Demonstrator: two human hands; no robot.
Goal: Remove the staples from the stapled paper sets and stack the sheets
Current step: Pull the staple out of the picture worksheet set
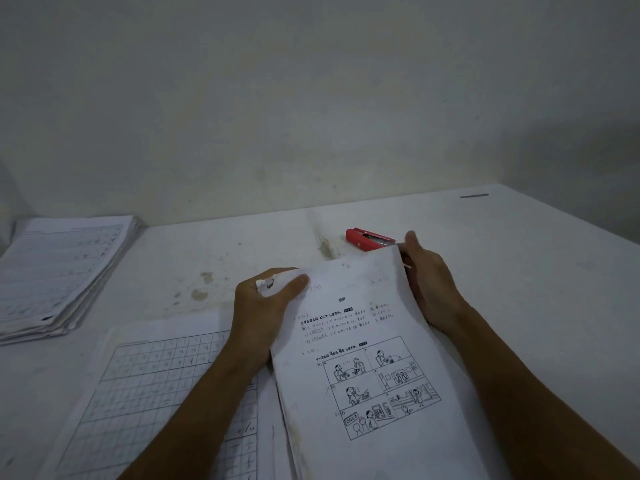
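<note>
On my feed the white paper set with black printed text and black line-drawn cartoon panels (367,358) looks slightly bluish in the dim light. Beside it I see a white sheet ruled with a thin dark grid (156,393), pencil-grey marks in its squares. The white stack of sheets with faint grey ruled lines (59,271) looks pale. The small red plastic stapler (369,238) stands out on the white, brown-stained tabletop (519,271). The wall (311,98) is a mottled grey-white.

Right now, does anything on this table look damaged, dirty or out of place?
Yes. The held paper set has a torn, crumpled top-left corner under the left hand. The table shows brownish stains near the red stapler.
</note>
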